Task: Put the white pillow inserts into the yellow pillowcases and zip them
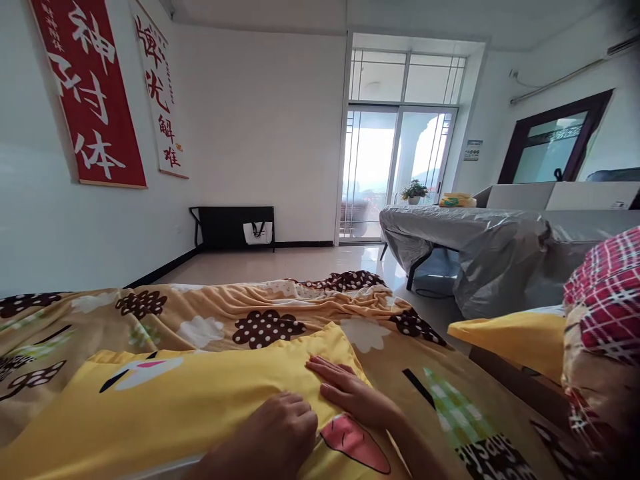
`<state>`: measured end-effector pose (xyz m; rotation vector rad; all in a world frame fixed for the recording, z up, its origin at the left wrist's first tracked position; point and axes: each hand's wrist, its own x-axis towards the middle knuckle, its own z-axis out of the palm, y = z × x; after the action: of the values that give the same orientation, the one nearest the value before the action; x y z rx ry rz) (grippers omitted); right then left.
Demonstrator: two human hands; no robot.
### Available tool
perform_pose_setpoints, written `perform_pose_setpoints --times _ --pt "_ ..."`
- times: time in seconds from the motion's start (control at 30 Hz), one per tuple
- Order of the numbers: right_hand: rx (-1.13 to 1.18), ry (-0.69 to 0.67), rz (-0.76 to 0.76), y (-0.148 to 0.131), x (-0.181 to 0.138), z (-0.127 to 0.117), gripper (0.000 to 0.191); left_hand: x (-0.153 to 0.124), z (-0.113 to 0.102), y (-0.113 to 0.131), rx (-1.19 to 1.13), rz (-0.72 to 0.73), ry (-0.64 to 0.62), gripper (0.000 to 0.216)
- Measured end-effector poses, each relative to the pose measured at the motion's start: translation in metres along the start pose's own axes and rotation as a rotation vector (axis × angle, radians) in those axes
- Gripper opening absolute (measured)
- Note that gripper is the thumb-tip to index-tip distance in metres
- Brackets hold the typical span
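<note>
A yellow pillow (215, 393) with printed cartoon patches lies across the patterned blanket (320, 337) in front of me. My left hand (283, 423) is closed against the pillow near its right part, knuckles up and fingertips hidden. Flat on the right end of the pillow rests my right hand (350, 393), its fingers stretched toward the far corner. Just below that hand is a pink printed patch (353, 440). A pale strip (163, 467) shows along the pillow's near side at the bottom.
At the right, red checked cloth (610, 293) sits beside another yellow piece of fabric (515, 337). Beyond stands a table under grey plastic sheeting (450, 227), bearing a potted plant (415, 192). A folded black table (220, 227) and a white bag (258, 233) lean by the far wall.
</note>
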<state>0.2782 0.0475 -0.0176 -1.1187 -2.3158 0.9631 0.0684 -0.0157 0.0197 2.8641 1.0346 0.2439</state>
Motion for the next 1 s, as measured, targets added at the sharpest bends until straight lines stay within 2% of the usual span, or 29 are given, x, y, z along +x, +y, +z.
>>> perform_pose_setpoints --times 0.8,0.9,1.0 --pt "-0.008 0.041 -0.016 0.005 0.0 -0.002 0.058 -0.001 -0.007 0.003 -0.049 -0.014 -0.011 0.018" --pt "0.019 0.084 -0.005 0.018 0.003 -0.001 0.058 -0.001 -0.008 0.003 -0.048 -0.007 -0.005 0.019" --pt "0.098 0.196 0.071 0.053 0.009 0.0 0.066 -0.001 -0.008 0.003 -0.044 0.009 0.008 0.02"
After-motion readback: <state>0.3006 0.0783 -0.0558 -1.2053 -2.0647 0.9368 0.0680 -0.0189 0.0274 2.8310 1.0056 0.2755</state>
